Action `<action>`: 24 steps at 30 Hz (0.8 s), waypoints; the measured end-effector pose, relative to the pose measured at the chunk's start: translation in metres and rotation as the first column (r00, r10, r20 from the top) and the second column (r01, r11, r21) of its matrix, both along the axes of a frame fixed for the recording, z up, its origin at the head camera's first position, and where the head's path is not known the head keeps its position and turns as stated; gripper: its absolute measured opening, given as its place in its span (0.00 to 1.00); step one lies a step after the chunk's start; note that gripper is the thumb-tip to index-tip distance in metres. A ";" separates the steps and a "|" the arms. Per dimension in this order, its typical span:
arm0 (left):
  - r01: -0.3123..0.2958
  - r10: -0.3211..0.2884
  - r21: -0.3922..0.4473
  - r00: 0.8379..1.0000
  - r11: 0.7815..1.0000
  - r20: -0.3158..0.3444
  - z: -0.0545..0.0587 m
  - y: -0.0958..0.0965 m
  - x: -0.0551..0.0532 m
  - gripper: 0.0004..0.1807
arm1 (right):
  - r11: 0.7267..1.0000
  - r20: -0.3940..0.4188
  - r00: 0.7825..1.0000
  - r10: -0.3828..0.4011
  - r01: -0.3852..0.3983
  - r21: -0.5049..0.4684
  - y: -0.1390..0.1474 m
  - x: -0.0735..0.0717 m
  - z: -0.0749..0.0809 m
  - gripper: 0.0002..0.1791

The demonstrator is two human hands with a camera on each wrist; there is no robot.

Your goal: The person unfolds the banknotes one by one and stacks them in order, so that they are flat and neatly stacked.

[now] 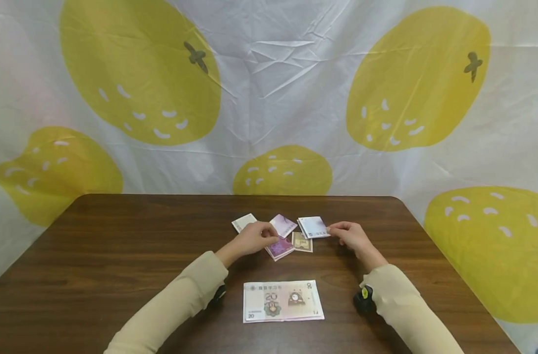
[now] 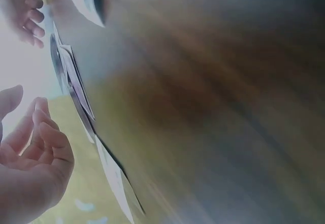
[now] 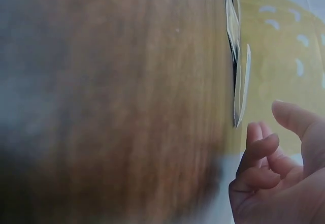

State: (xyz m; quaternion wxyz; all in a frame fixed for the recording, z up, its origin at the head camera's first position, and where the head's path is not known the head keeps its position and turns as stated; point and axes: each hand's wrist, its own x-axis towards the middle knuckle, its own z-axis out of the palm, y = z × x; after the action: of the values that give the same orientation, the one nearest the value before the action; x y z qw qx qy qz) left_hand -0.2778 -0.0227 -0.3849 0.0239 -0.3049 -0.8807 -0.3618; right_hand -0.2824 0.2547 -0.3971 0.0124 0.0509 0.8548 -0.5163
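Observation:
Several folded play banknotes lie in a loose cluster on the table. My left hand (image 1: 251, 239) hovers at a purple note (image 1: 282, 248), its fingers loosely bent; in the left wrist view a gap shows between thumb and fingers. Behind that wrist is a pale note (image 1: 244, 221), partly covered by the hand. A lilac note (image 1: 284, 225) and a small tan note (image 1: 302, 243) lie between the hands. My right hand (image 1: 356, 240) has its fingertips right at the corner of a bluish-white folded note (image 1: 314, 226). From the right wrist, its thumb and fingers (image 3: 259, 148) stand apart, holding nothing.
Nearer me, a neat stack of large notes with a 20 note (image 1: 284, 301) on top lies between my forearms. The brown wooden table (image 1: 118, 255) ends at a hanging cloth (image 1: 282, 98) printed with yellow fruit. Dark wrist devices (image 1: 363, 299) sit under the sleeves.

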 end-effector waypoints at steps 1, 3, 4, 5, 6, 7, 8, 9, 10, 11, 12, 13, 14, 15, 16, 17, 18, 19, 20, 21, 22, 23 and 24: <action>-0.012 0.012 -0.007 1.000 1.000 -0.001 0.001 0.003 -0.001 0.05 | 1.000 -0.001 1.000 -0.005 0.005 0.011 0.000 -0.001 0.000 0.16; -0.030 0.030 -0.022 1.000 0.999 -0.005 0.002 0.009 -0.003 0.05 | 0.999 -0.005 1.000 -0.013 0.013 0.035 -0.001 -0.003 0.000 0.17; -0.041 0.041 -0.032 0.999 0.999 -0.010 0.002 0.012 -0.005 0.05 | 0.999 -0.008 1.000 -0.015 0.015 0.048 -0.001 -0.003 0.000 0.17; -0.049 0.048 -0.037 0.999 0.998 -0.012 0.003 0.015 -0.005 0.06 | 0.998 -0.006 1.000 -0.020 0.021 0.057 -0.001 -0.004 0.000 0.17; -0.056 0.055 -0.042 0.998 0.998 -0.015 0.003 0.017 -0.006 0.06 | 0.997 -0.004 1.000 -0.027 0.027 0.066 -0.001 -0.005 0.000 0.17; -0.064 0.063 -0.050 0.998 0.997 -0.019 0.003 0.020 -0.007 0.06 | 0.997 -0.002 0.999 -0.033 0.033 0.076 0.000 -0.006 0.000 0.17; -0.072 0.071 -0.057 0.997 0.996 -0.023 0.003 0.023 -0.008 0.06 | 0.996 -0.002 0.999 -0.037 0.037 0.083 0.000 -0.006 0.000 0.17; -0.081 0.079 -0.064 0.996 0.995 -0.030 0.003 0.025 -0.008 0.06 | 0.995 0.001 0.999 -0.035 0.035 0.093 0.000 -0.007 0.000 0.17; -0.091 0.089 -0.066 0.995 0.994 -0.033 0.003 0.028 -0.009 0.06 | 0.995 0.004 0.999 -0.036 0.036 0.097 0.000 -0.008 0.000 0.17; -0.101 0.098 -0.065 0.994 0.993 -0.038 0.003 0.030 -0.009 0.06 | 0.994 0.007 0.999 -0.035 0.034 0.102 0.000 -0.008 -0.001 0.18; -0.107 0.105 -0.062 0.993 0.992 -0.046 0.003 0.032 -0.010 0.06 | 0.994 0.010 0.999 -0.034 0.032 0.107 0.000 -0.009 -0.001 0.18; -0.112 0.109 -0.061 0.993 0.992 -0.053 0.004 0.034 -0.010 0.06 | 0.993 0.012 1.000 -0.029 0.028 0.112 0.000 -0.009 -0.001 0.18; -0.116 0.113 -0.058 0.992 0.992 -0.059 0.005 0.036 -0.010 0.06 | 0.993 0.013 1.000 -0.026 0.024 0.115 0.000 -0.010 -0.001 0.18; -0.120 0.116 -0.059 0.992 0.991 -0.058 0.006 0.038 -0.010 0.07 | 0.993 0.014 1.000 -0.019 0.017 0.118 0.000 -0.011 -0.001 0.18; -0.119 0.116 -0.056 0.992 0.991 -0.050 0.006 0.040 -0.011 0.07 | 0.993 0.016 1.000 -0.019 0.017 0.117 -0.001 -0.011 -0.001 0.18; -0.117 0.113 -0.057 0.992 0.992 -0.055 0.005 0.041 -0.011 0.08 | 0.992 0.017 1.000 -0.013 0.011 0.122 -0.001 -0.011 -0.001 0.18; -0.121 0.117 -0.064 0.991 0.991 -0.062 0.006 0.042 -0.012 0.09 | 0.992 0.016 1.000 -0.011 0.009 0.124 -0.001 -0.012 -0.001 0.17; -0.128 0.123 -0.072 0.990 0.989 -0.068 0.004 0.043 -0.013 0.10 | 0.992 0.015 1.000 -0.006 0.004 0.127 -0.001 -0.012 -0.001 0.17; -0.122 0.117 -0.069 0.990 0.990 -0.078 -0.013 0.047 -0.028 0.12 | 0.991 0.013 1.000 -0.001 -0.001 0.131 -0.001 -0.013 -0.001 0.17; -0.115 0.109 -0.072 0.991 0.991 -0.079 -0.031 0.050 -0.046 0.14 | 0.991 0.012 1.000 0.003 -0.004 0.136 -0.002 -0.013 -0.001 0.17; -0.109 0.102 -0.071 0.991 0.992 -0.087 -0.055 0.054 -0.068 0.16 | 0.990 0.007 1.000 0.003 -0.004 0.144 -0.002 -0.013 -0.001 0.17; -0.098 0.091 -0.067 0.991 0.993 -0.103 -0.081 0.058 -0.091 0.18 | 0.988 0.001 1.000 0.008 -0.009 0.156 -0.002 -0.014 -0.001 0.18; -0.092 0.085 -0.059 0.990 0.994 -0.115 -0.106 0.063 -0.114 0.21 | 0.986 -0.005 1.000 0.010 -0.009 0.167 -0.003 -0.014 -0.001 0.18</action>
State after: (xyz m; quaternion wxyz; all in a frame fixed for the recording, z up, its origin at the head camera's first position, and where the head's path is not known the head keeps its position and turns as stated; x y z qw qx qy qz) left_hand -0.3921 0.0403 -0.4908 0.0796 -0.2859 -0.9017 -0.3144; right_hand -0.2966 0.2521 -0.3982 0.0081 0.0463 0.8953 -0.4430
